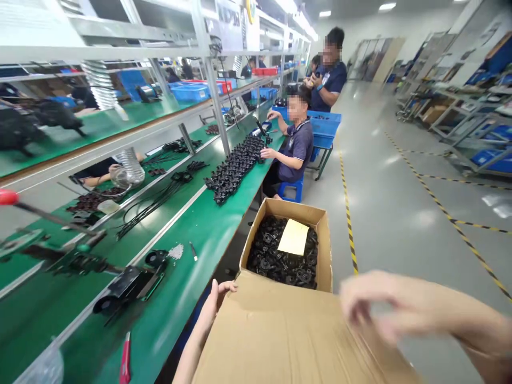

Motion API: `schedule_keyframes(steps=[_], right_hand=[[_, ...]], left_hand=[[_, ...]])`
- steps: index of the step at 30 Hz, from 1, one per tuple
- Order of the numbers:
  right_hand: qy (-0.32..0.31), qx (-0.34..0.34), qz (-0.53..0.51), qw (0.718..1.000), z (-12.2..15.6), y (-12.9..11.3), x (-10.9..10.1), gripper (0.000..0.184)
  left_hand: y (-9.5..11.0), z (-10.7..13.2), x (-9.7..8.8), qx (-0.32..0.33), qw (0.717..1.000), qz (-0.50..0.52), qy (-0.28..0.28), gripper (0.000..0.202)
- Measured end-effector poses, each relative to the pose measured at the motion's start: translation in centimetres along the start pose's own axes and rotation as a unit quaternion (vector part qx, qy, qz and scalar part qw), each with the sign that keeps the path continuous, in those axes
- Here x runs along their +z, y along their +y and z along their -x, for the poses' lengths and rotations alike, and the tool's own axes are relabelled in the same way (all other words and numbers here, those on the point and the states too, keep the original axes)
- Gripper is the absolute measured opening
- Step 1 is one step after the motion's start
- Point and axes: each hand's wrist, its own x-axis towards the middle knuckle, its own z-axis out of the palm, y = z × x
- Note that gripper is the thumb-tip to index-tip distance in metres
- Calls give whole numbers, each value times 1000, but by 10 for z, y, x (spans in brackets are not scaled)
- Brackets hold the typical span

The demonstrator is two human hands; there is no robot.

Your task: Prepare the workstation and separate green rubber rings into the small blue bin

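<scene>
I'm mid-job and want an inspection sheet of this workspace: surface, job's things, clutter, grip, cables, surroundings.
Surface: long green-topped workbench, items spread along it.
Job's things: open brown cardboard box holding small black parts and a yellow paper slip; broad brown cardboard panel in front.
Clutter: red-handled cutter, small white heap.
Grip: left hand at the panel's left edge; right hand blurred near its right side, contact unclear.
Cables: thin black cables on the bench.
Surroundings: seated co-worker in dark shirt, blue stool, yellow-black floor tape.

Cardbd box (325,256) is matt, plastic pcs (266,248) inside look semi-glossy, benchtop (212,229) smooth w/ glossy sheen.
</scene>
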Motion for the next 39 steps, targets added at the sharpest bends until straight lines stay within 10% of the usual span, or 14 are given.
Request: schedule_keyframes(steps=[9, 16, 25, 31, 35, 39], right_hand=[[-84, 247, 35, 965, -97, 133, 174, 116], [-20, 286, 91, 954, -111, 161, 204, 108], [39, 305, 214, 927, -130, 159, 241, 76], [46, 308, 287, 906, -150, 163, 251, 56], [14, 296, 332, 896, -166, 173, 256, 37], [-6, 287, 369, 884, -170, 178, 257, 30]], left_hand=[[22, 103, -38, -14, 978, -167, -125, 62], [8, 117, -29, 10, 866, -484, -126, 58], [-56, 126, 57, -17, 833, -553, -28, 71], [-155, 149, 128, -65, 813, -530, -233, 75], [-234, 128, 140, -196, 795, -527, -227, 113], [-267, 133, 143, -196, 822, -493, -207, 83]])
